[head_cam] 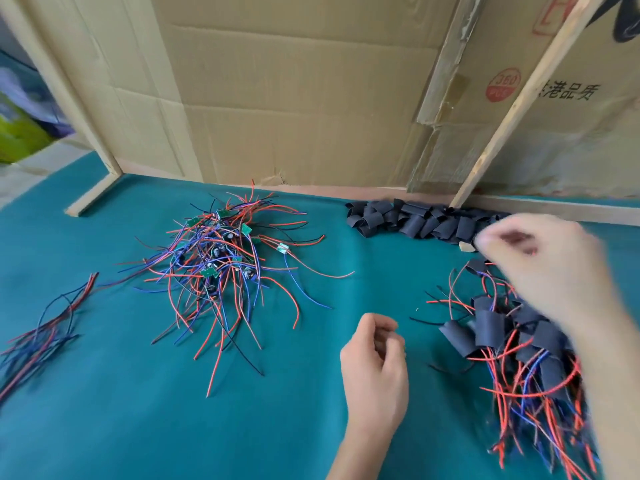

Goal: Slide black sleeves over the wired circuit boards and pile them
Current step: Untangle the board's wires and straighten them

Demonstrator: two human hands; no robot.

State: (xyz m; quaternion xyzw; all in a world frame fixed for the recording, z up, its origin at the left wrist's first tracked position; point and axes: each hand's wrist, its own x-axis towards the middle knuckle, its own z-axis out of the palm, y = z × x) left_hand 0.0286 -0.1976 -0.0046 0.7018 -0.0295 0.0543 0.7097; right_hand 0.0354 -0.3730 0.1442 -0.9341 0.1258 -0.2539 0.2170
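A tangled heap of bare green circuit boards with red, blue and black wires lies left of centre on the teal cloth. A row of empty black sleeves runs along the back edge. At the right lies the pile of sleeved boards, with wires trailing toward me. My left hand hovers over the cloth between the heaps, its fingers loosely curled and holding nothing. My right hand is blurred above the sleeved pile, its fingertips at the right end of the sleeve row. Whether it holds anything is unclear.
A small bunch of loose wires lies at the far left. A cardboard wall closes the back. A slanted wooden strut meets the table behind the sleeves, and a wooden foot sits at the back left.
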